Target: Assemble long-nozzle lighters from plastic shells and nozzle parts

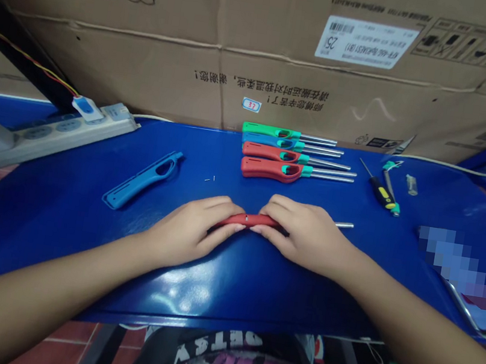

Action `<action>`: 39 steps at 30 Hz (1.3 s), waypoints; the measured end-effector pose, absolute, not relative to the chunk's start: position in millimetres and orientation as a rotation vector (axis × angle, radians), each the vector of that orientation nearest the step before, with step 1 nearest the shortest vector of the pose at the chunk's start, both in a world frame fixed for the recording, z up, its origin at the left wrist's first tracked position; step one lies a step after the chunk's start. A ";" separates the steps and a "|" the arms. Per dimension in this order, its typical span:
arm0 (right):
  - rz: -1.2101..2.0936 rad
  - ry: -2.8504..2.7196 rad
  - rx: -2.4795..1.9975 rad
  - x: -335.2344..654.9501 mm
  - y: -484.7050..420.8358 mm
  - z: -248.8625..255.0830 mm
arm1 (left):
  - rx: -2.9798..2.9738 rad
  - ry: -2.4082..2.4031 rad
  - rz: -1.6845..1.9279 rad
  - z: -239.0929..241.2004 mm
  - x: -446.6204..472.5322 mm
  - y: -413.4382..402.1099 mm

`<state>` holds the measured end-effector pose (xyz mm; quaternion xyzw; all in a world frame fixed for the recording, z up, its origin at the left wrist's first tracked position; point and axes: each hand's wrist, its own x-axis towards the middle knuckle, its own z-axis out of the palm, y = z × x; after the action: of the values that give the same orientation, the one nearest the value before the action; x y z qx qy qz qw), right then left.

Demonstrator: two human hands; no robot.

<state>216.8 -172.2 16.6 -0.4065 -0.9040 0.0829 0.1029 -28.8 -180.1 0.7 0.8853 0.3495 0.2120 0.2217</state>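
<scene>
Both my hands grip a red gas lighter (pixel 247 219) above the front middle of the blue table. My left hand (pixel 195 223) is closed round its left end, thumb and fingers pinching it. Closed on the other end is my right hand (pixel 304 230), and the metal tube sticks out to the right beyond it. The lighter lies level with a narrow side showing, and the fingers hide most of its body. Just behind my hands rests a red lighter (pixel 267 169) with a teal trigger. Two tiny metal pins (pixel 210 178) lie behind my left hand.
Green, blue and red lighters (pixel 271 131) lie in a row at the back. An empty blue lighter shell (pixel 142 182) is on the left, near a power strip (pixel 54 129). A screwdriver (pixel 381 190) and small lighter parts (pixel 393 186) lie right. A cardboard box (pixel 151 65) stands behind.
</scene>
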 end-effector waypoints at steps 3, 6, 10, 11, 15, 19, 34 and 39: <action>0.306 -2.661 -1.267 220.4 -167.4 17.1 | 2.470 0.970 0.617 -3.9 -32.1 -175.2; 0.445 -2.628 -1.289 223.0 -163.6 18.1 | 2.535 0.992 0.614 -5.1 -33.5 -174.4; 0.552 -2.637 -1.115 225.8 -162.1 20.6 | 2.551 0.982 0.572 -1.7 -33.3 -176.9; 0.570 -2.659 -1.041 226.4 -162.1 20.8 | 2.546 0.970 0.565 -0.9 -33.0 -177.4; 0.562 -2.747 -0.847 227.0 -162.8 17.2 | 2.550 0.913 0.543 0.0 -32.1 -178.3; 0.492 -2.729 -0.808 225.3 -165.0 12.5 | 2.494 0.900 0.528 -0.3 -31.7 -179.3; 0.181 -2.858 -0.954 245.4 -152.3 24.1 | 2.571 1.043 0.499 0.5 -34.3 -174.2; 0.111 -2.866 -0.941 233.6 -158.2 17.7 | 2.579 1.021 0.505 -1.6 -34.0 -177.0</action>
<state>233.6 -158.2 17.7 -0.3113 -0.9476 0.0368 0.0614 -34.0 -177.0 -1.6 0.9029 0.3573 0.1769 0.1605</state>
